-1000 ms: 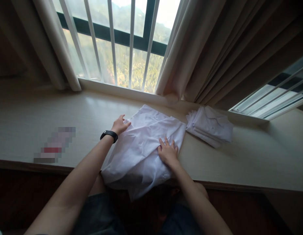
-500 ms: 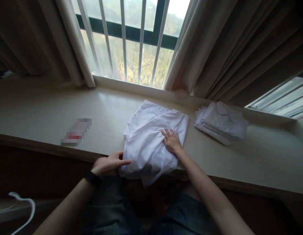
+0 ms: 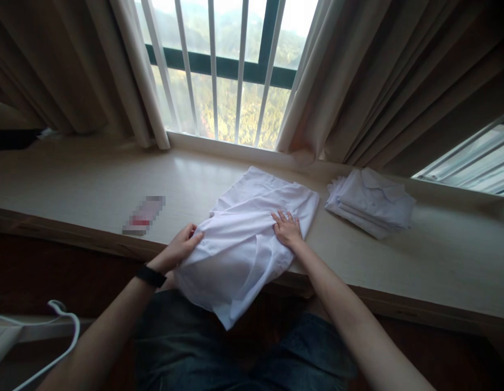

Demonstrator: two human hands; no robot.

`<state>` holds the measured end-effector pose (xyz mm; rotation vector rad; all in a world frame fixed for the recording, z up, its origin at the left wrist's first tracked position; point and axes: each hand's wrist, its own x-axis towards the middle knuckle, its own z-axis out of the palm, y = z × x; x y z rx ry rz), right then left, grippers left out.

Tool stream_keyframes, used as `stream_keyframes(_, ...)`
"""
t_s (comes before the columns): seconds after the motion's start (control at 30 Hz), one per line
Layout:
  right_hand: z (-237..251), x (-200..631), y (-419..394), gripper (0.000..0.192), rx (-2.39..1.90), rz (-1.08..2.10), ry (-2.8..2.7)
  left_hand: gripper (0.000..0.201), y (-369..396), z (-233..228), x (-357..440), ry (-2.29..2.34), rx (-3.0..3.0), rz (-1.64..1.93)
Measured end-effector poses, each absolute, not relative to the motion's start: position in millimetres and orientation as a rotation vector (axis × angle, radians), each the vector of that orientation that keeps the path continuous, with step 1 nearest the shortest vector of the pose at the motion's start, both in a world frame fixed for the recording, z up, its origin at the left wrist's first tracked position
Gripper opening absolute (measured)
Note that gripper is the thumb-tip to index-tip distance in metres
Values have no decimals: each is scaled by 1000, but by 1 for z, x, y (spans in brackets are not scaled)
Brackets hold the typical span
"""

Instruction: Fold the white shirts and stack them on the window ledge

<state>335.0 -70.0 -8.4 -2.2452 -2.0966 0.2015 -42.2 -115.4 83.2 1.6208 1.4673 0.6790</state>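
White and thin-looking, a garment (image 3: 235, 233) was laid, in the head view, at the middle of a pale ledge (image 3: 398, 266), its far part supported flat and its near corner hung over the front edge above the denim shorts (image 3: 187, 336). Its left edge was pinched by the left hand (image 3: 181, 247), the thumb placed on top and the fingers curled mostly out of sight; a dark band (image 3: 151, 276) was worn on that wrist. Its right side was pressed down by the right hand (image 3: 288, 233), held flat with the fingers spread. As far as could be judged, the work on this piece was only partly done: a rough four-sided outline had been formed, but long diagonal creases were left unsmoothed and the near end was not yet brought in. By contrast, a stack (image 3: 370, 203) at the right had been finished into a compact block, with layered edges, a collar and a small button shown. Soft, wrinkled cloth was set against the ledge's smooth, faintly grained surface. Heavy beige curtains (image 3: 370, 81) were gathered in deep pleats beside the barred window (image 3: 231, 76) on the far side. At the near left, a smooth white hook-like curve (image 3: 77, 328) was seen, and a pixelated object (image 3: 144, 215) could not be identified.
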Motion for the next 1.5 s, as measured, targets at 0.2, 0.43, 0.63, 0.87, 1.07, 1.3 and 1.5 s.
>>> stream_keyframes(0.2,13,270,-97,61,-2556,243,-1755,36,7,121,-66,1637,1951,419)
stream_keyframes(0.43,34,278,-117,58,-2277,204,-2068,23,107,125,-49,1842,2092,278)
stream_keyframes(0.63,-4,344,-133,56,-2390,190,-2035,25,136,115,7,1765,2597,279)
stream_keyframes(0.87,-5,351,-154,56,-2379,139,-1873,29,104,91,87,1628,2849,306)
stream_keyframes(1.07,7,433,-151,45,-2225,-84,-1666,26,-33,58,140,1212,2972,377)
stream_keyframes(1.3,13,456,-239,20,-2343,39,-1556,38,-96,36,142,1227,2847,252)
stream_keyframes(1.5,7,427,-268,9,-2019,181,-1846,23,-82,50,144,913,2737,-4)
